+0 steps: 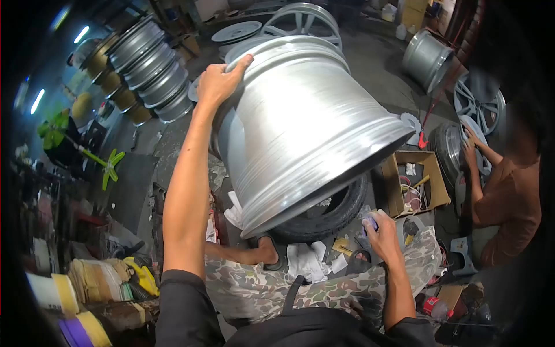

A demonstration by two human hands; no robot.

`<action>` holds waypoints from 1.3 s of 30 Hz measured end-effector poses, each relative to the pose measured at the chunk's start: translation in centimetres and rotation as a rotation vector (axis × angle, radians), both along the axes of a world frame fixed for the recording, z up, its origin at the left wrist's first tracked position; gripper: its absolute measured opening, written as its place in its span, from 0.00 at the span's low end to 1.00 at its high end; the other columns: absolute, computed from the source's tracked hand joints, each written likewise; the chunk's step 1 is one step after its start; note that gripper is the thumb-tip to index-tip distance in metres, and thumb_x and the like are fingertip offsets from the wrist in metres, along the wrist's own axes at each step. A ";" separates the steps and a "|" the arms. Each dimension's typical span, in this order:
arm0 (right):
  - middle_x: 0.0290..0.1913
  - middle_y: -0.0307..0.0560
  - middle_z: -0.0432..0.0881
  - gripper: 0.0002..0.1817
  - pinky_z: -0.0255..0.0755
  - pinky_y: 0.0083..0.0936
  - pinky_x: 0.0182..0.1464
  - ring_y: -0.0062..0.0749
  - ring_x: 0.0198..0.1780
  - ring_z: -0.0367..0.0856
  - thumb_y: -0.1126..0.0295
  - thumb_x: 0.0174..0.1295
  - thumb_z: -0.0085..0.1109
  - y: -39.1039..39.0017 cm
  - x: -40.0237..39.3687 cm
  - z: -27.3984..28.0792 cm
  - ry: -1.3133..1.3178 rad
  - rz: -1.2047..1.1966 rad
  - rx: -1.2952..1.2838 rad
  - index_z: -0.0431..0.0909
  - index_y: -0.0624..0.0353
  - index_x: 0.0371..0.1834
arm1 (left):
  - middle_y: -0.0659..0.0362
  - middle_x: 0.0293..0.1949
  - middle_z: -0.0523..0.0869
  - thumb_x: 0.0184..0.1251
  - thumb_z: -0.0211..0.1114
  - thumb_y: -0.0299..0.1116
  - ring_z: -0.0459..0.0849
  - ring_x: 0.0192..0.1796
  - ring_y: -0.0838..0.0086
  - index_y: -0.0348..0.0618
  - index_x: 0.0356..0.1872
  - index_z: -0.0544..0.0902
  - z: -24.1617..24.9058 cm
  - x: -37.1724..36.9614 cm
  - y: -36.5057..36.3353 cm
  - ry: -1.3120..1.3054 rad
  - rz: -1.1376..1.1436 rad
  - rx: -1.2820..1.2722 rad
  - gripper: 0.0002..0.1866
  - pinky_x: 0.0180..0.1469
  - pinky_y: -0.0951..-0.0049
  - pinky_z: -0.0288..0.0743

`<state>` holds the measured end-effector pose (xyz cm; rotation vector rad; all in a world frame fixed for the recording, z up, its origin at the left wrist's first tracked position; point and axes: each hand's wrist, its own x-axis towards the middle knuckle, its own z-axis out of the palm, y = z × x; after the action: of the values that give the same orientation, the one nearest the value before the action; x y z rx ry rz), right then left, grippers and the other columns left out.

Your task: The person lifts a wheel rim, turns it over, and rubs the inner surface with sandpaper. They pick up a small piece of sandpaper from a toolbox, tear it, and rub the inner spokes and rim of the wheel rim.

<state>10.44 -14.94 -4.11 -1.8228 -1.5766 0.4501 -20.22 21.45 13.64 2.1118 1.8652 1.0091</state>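
Observation:
A large silver wheel rim (306, 110) is held up tilted in front of me, its wide barrel facing me. My left hand (222, 81) grips the rim's far upper edge, the thumb lying over the lip. Low on the right, apart from the rim, my right hand (383, 236) is closed around a small bluish-purple piece (370, 222) whose kind I cannot make out. Beneath the rim a black tire (341, 217) lies on the floor, partly hidden by it. Crumpled white paper (306, 260) lies near my feet.
A cardboard box (436, 194) with cords and tools stands to the right. Beyond it, a person (509, 196) has hands on another wheel (474, 141). Stacked rims (153, 69) rise at the back left; a spoked wheel (303, 23) sits behind the held rim. A green-legged stand (110, 165) is left.

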 end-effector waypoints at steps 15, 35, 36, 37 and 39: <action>0.38 0.60 0.81 0.08 0.74 0.43 0.45 0.62 0.42 0.81 0.74 0.63 0.63 -7.6 2.6 0.6 0.019 -0.040 0.112 0.82 0.67 0.42 | 0.39 0.65 0.80 0.74 0.46 0.71 0.74 0.71 0.58 0.24 0.66 0.75 -12.4 -9.2 -4.5 -0.469 -0.069 -0.050 0.49 0.71 0.64 0.64; 0.42 0.56 0.85 0.12 0.76 0.34 0.51 0.49 0.45 0.86 0.69 0.72 0.57 -1.1 -10.0 -4.3 0.532 0.004 0.187 0.84 0.67 0.48 | 0.32 0.47 0.87 0.77 0.41 0.68 0.83 0.58 0.40 0.29 0.51 0.85 -11.4 -10.8 -10.4 -0.173 0.062 -0.101 0.44 0.61 0.52 0.72; 0.42 0.55 0.84 0.12 0.75 0.34 0.50 0.48 0.44 0.85 0.69 0.72 0.57 -1.6 -11.1 -4.5 0.545 0.029 0.145 0.84 0.66 0.48 | 0.31 0.47 0.86 0.78 0.39 0.67 0.83 0.58 0.39 0.28 0.51 0.85 -11.7 -11.1 -10.6 -0.149 0.083 -0.116 0.44 0.61 0.51 0.71; 0.42 0.55 0.84 0.12 0.75 0.34 0.50 0.48 0.44 0.85 0.69 0.72 0.57 -1.9 -11.6 -4.9 0.547 0.045 0.123 0.84 0.66 0.48 | 0.31 0.47 0.86 0.78 0.39 0.67 0.83 0.58 0.39 0.28 0.51 0.85 -11.9 -10.9 -10.7 -0.148 0.105 -0.130 0.44 0.61 0.51 0.71; 0.41 0.54 0.82 0.11 0.74 0.34 0.50 0.48 0.43 0.83 0.70 0.71 0.57 -2.5 -12.4 -5.7 0.494 -0.039 0.201 0.85 0.65 0.47 | 0.30 0.46 0.85 0.79 0.38 0.66 0.82 0.57 0.36 0.27 0.50 0.84 -11.8 -10.4 -10.3 -0.201 0.080 -0.005 0.44 0.60 0.49 0.71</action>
<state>-2.00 -17.40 -9.79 -1.4473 -1.1968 0.6420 -30.60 11.12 1.82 1.8678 1.8632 1.1845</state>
